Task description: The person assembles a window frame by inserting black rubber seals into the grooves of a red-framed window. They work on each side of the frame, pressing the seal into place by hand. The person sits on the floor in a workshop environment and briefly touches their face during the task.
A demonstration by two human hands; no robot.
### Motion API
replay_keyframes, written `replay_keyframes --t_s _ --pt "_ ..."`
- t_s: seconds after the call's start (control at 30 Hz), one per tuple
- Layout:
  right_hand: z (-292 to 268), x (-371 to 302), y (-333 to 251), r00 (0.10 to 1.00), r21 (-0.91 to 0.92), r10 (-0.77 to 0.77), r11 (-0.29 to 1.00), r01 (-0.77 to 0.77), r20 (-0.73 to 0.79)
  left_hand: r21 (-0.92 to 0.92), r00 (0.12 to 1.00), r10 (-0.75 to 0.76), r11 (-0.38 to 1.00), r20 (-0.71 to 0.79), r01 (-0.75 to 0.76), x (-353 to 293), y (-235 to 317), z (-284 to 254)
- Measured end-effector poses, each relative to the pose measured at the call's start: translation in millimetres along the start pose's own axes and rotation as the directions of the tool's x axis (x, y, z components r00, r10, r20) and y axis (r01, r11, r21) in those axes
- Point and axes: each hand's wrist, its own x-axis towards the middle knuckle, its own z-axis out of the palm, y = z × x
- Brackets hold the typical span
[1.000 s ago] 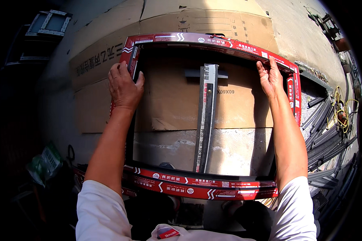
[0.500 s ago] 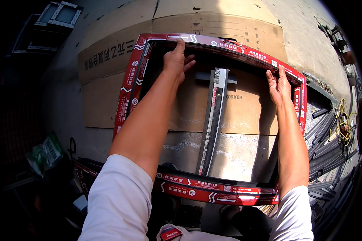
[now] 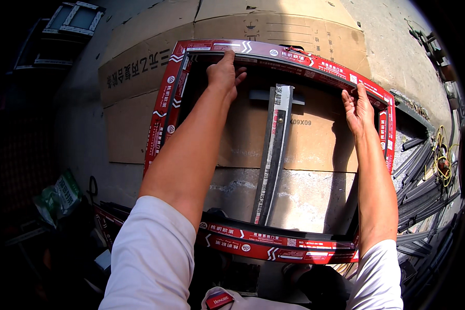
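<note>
A large rectangular window frame point(image 3: 274, 52), wrapped in red and white printed film, is tilted in front of me. Its far bar is held by both of my hands. Near the bar's left end, my left hand point(image 3: 224, 77) has the thumb on the face and the fingers inside the opening. Toward the right end, my right hand point(image 3: 358, 109) grips the inner edge, thumb and fingers against the bar. Through the opening shows a dark profile bar point(image 3: 275, 155) with pale film, running lengthwise, beside a short grey piece point(image 3: 261, 96). My left forearm covers part of the frame's left side.
Flattened cardboard point(image 3: 134, 77) lies on the concrete floor beneath the frame. Dark profile offcuts point(image 3: 418, 186) and a yellow cable point(image 3: 441, 160) are piled at the right. At the left are a green plastic bag point(image 3: 59, 199) and, farther off, a small white-edged frame point(image 3: 81, 18).
The far bar of the window frame has shifted slightly up and away, my left hand moving with it. My right hand stays nearly in place.
</note>
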Motion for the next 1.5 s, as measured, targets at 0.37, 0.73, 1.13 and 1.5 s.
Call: replay_keyframes --t_s 0.37,0.73,1.13,1.5 --pt "-4.8 -5.8 -6.7 0.997 -0.012 -0.037 0.999 0.038 0.074 0.046 0.998 -0.027 0.999 0.065 0.024 6.0 -4.4 1.5" --pt "9.5 -10.9 4.2 0.992 0.037 0.013 0.999 -0.018 0.123 0.047 0.99 -0.056 0.998 0.13 0.05 39.3 -5.7 -24.4" --pt "15.4 -18.7 2.7 0.989 -0.003 0.051 0.999 -0.051 0.136 0.035 0.973 -0.085 0.996 0.215 0.079 56.8 -7.2 -34.6" --pt "16.6 -13.8 -1.5 0.985 -0.015 0.116 0.993 -0.115 0.126 0.134 0.98 -0.106 0.987 0.168 0.084 65.7 -8.8 -40.2"
